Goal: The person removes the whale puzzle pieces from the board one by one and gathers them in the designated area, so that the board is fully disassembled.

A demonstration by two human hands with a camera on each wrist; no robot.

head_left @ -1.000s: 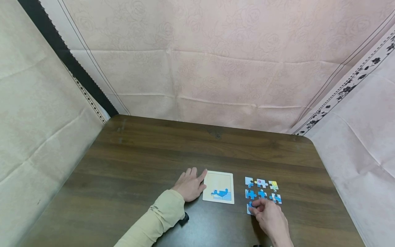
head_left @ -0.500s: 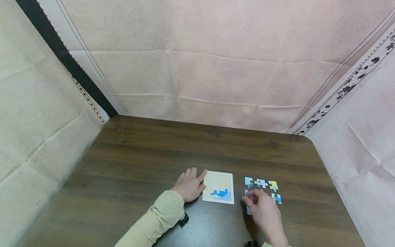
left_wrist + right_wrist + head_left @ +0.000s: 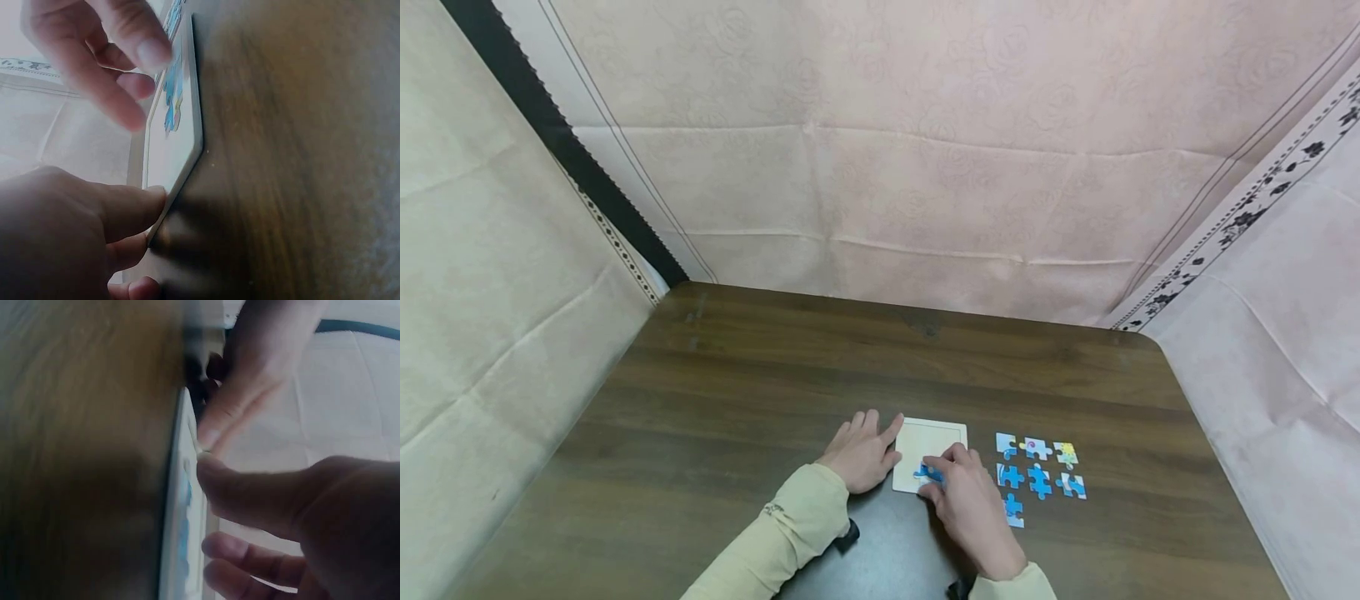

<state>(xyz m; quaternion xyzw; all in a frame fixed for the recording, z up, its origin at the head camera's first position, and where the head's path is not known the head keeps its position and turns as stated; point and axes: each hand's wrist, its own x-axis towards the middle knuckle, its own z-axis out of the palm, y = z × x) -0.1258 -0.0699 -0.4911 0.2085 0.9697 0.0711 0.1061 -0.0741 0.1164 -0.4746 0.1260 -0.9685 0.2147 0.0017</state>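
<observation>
A white square puzzle tray point(image 3: 928, 433) lies on the table, with blue jigsaw pieces point(image 3: 927, 474) in its lower part. My left hand point(image 3: 859, 454) rests at the tray's left side; in the left wrist view its thumb point(image 3: 144, 203) and a finger touch the tray's edge. My right hand point(image 3: 967, 500) reaches over the tray's lower right and covers part of the joined pieces. In the left wrist view its thumb and index finger stand apart above the blue pieces point(image 3: 172, 103), and no piece shows between them. The right fingertips' contact with the pieces is unclear.
Several loose jigsaw pieces point(image 3: 1038, 481) lie in rows right of the tray, a single one point(image 3: 1013, 510) nearest me. The dark wooden table point(image 3: 760, 358) ends at a pale cloth backdrop point(image 3: 917, 192), with cloth on both sides too.
My right hand has moved left from the loose pieces to the tray's lower part, uncovering those pieces. The left hand and the tray have stayed in place.
</observation>
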